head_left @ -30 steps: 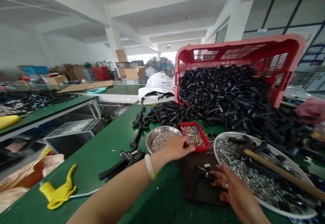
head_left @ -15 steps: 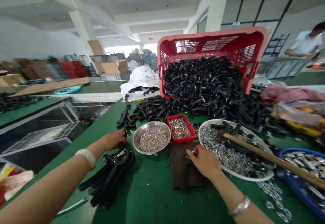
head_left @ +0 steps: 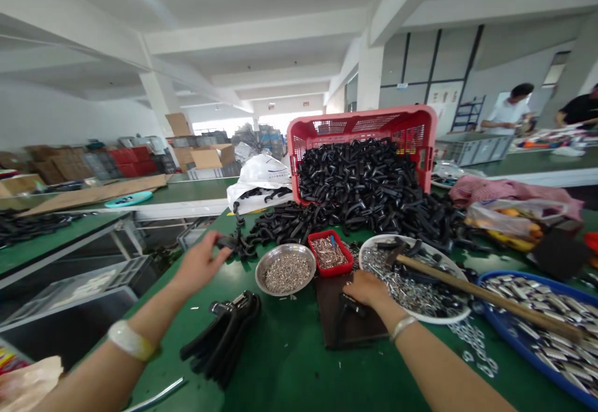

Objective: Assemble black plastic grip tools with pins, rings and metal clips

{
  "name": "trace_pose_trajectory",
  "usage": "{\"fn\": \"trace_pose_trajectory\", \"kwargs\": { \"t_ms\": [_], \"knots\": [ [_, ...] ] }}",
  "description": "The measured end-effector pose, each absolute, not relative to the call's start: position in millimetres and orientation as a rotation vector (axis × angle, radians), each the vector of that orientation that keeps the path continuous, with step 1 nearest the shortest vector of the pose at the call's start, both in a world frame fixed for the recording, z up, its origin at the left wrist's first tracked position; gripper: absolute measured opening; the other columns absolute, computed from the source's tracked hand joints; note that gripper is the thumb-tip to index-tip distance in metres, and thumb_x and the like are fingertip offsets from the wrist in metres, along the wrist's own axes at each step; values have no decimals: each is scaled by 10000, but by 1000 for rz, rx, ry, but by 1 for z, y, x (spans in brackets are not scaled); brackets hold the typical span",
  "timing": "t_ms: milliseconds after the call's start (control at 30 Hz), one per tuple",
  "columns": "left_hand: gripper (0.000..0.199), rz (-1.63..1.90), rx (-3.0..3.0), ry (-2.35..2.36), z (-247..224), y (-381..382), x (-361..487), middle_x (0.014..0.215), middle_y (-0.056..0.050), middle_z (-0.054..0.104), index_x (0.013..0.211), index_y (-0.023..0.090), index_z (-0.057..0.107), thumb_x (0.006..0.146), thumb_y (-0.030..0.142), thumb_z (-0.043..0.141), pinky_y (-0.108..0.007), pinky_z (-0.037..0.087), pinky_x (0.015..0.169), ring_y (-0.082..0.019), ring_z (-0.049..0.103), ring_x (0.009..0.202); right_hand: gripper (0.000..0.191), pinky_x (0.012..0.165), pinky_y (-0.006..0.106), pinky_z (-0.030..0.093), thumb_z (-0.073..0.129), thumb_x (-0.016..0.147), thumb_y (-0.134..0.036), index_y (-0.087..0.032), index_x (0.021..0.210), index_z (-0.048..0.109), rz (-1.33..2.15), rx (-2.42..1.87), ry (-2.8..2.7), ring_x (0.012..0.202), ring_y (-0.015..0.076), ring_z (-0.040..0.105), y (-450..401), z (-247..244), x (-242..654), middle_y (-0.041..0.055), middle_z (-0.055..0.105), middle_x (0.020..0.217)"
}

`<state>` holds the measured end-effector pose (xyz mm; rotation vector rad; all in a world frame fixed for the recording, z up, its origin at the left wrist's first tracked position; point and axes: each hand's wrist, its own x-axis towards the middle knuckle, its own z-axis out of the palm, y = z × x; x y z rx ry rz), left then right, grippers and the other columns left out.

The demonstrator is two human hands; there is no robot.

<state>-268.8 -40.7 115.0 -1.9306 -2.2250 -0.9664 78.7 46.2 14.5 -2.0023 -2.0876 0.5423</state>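
My left hand (head_left: pixel 199 265) is at the left end of the heap, its thumb and fingers around a black curved part (head_left: pixel 228 242). My right hand (head_left: pixel 367 288) is closed on a black handle-shaped part (head_left: pixel 344 318) over a dark brown pad (head_left: pixel 334 335); a small bit of metal shows at the fingertips, otherwise hidden. Several long black handles with metal springs (head_left: pixel 224 343) lie bunched below my left hand. Between the hands stand a steel bowl of small metal pins (head_left: pixel 287 273) and a red tray (head_left: pixel 350 262) of rivet-like pieces.
A pink-red basket (head_left: pixel 434 150) spills black parts across the green table (head_left: pixel 280 374). On the right, a hammer (head_left: pixel 486 290) lies across a white basin (head_left: pixel 448 321) and a blue tray (head_left: pixel 504 356) of metal pieces. A metal rod (head_left: pixel 159 394) lies front left. Two people work behind.
My left hand has moved up and left, away from the bunched handles. My right hand stays at the pad, with the black part there turned slightly. The view has shifted.
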Motion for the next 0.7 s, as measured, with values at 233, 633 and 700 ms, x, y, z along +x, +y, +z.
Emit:
{"fn": "trace_pose_trajectory", "kwargs": {
  "t_ms": [233,633,700],
  "knots": [
    [451,-2015,-2393,-2597,45,-76,-87,518,46,470,853,190,450,761,615,331,-266,442,462,-127,492,445,325,647,280,429,356,816,-413,-147,749,530,567,-1563,-1948,722,185,580,15,7,98,61,608,725],
    [676,-2298,-2269,-2531,49,-64,-27,989,-113,631,1047,136,536,781,659,201,-322,475,721,-227,590,903,189,595,281,402,379,848,-351,-177,850,451,555,-1116,-1878,633,164,543,-54,45,98,32,569,712],
    [644,-2381,-2272,-2472,52,-64,-24,1009,-113,624,1045,128,535,791,639,237,-327,458,772,-228,576,941,178,608,280,409,372,852,-338,-177,850,450,547,-1103,-1837,658,166,550,-55,47,100,38,571,726]
  ]
}}
